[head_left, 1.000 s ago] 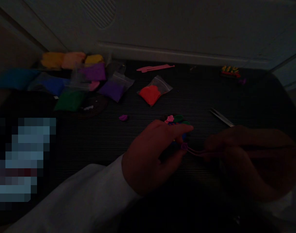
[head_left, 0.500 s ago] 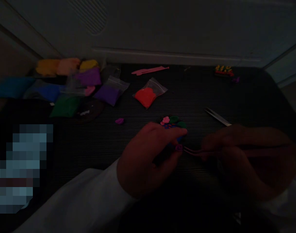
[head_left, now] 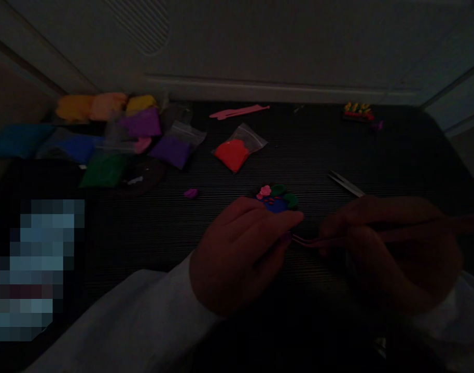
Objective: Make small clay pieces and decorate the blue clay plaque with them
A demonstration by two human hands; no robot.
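My left hand [head_left: 240,254] pinches a small purple clay piece [head_left: 286,238] between thumb and index finger, which mostly cover it. Just beyond those fingers lies a round clay model [head_left: 276,205], blue with small red bits, green leaf shapes and a pink flower; its near part is hidden. In a pen-like grip, my right hand [head_left: 392,254] is closed around pink tweezers [head_left: 309,243]. Their thin double tip points left, close beside the purple piece; I cannot tell whether it touches. Behind the right hand, a pointed metal tool [head_left: 346,184] lies partly hidden.
An orange-red clay bag [head_left: 233,154] and a pink clay tool [head_left: 239,111] lie farther back. Coloured clay bags [head_left: 105,168] crowd the left. A purple lump [head_left: 191,193] lies left of the model. Small yellow-and-red clay figures [head_left: 357,111] stand at the back right.
My left fingers have closed more over the purple piece and tilted, uncovering more of the blue model. My right hand and the tweezers have shifted slightly left.
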